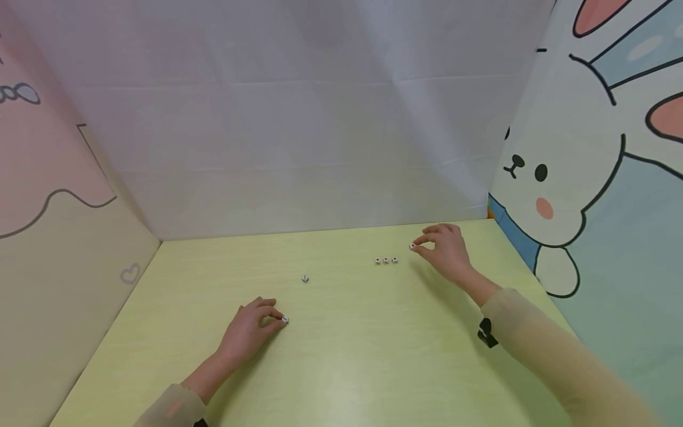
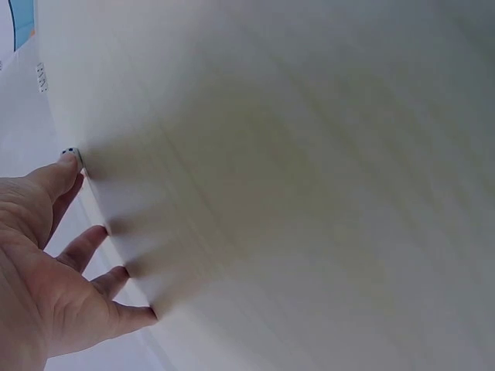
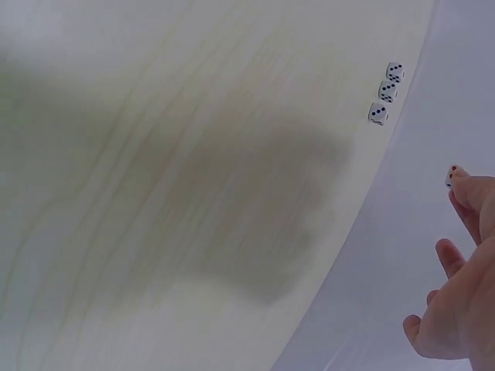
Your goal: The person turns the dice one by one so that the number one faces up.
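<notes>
Between thumb and forefinger, my left hand point(image 1: 252, 329) pinches a white die point(image 1: 285, 319) low over the table's left half; in the left wrist view its other fingers point(image 2: 83, 246) spread out near the surface. A single die point(image 1: 305, 279) lies just beyond that hand. My right hand point(image 1: 447, 252) holds another die point(image 3: 449, 178) in a thumb-and-finger pinch, raised above the table toward the back right. To its left stand three dice in a short row, the middle one point(image 1: 386, 261) close to its neighbours.
The pale yellow table point(image 1: 341, 362) meets a white curtain point(image 1: 299, 130) at the back. A pink and cream panel point(image 1: 58, 249) borders it on the left, and a panel with a rabbit drawing point(image 1: 576, 154) on the right.
</notes>
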### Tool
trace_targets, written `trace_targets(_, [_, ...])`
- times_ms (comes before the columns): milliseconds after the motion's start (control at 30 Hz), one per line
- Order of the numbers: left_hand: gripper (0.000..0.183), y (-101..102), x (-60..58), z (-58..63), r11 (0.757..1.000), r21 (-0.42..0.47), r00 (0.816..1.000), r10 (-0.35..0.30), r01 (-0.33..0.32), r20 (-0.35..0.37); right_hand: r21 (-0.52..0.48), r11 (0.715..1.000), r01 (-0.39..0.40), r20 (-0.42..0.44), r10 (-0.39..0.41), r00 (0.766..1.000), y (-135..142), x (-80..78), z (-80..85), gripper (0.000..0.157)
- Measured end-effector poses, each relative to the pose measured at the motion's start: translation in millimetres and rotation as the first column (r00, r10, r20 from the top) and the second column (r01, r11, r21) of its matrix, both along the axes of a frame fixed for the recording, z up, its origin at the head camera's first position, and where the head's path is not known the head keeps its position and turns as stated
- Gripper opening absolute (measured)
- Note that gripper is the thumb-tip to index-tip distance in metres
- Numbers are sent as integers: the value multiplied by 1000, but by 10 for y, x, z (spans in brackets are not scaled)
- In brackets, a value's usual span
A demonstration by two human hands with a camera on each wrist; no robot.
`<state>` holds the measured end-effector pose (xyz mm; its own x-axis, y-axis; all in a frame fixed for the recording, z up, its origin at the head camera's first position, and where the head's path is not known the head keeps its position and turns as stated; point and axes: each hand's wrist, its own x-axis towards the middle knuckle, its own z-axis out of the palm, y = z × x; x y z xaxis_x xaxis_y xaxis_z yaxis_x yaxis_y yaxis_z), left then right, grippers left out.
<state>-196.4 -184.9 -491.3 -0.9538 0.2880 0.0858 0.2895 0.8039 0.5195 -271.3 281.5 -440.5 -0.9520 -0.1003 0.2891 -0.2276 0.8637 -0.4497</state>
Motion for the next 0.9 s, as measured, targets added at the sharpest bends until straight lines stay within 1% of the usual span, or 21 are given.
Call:
trace_targets(233, [7, -7, -18, -28, 1000, 15, 1000, 0, 0, 2, 14, 1000, 25, 33, -26, 999, -24, -105, -31, 20])
trace_targets(400, [6, -14, -21, -32, 1000, 19, 1000, -2, 1, 5, 17, 999, 41, 66, -42, 997, -46, -161, -79, 21])
trace_targets(467, [6, -15, -15, -29, 1000, 18, 1000, -2, 2, 6, 32, 998, 46, 82, -49, 995, -57, -187, -109, 21])
trace_targets(733, [5, -21, 3, -28, 1000, 13, 1000, 2, -2, 11, 109, 994, 28, 149, -44, 988, -113, -258, -216, 18])
trace_targets(900, [6, -14, 2, -31, 1000, 6, 1000, 0, 0, 10, 133, 991, 21, 174, -45, 984, -112, -283, -286, 17])
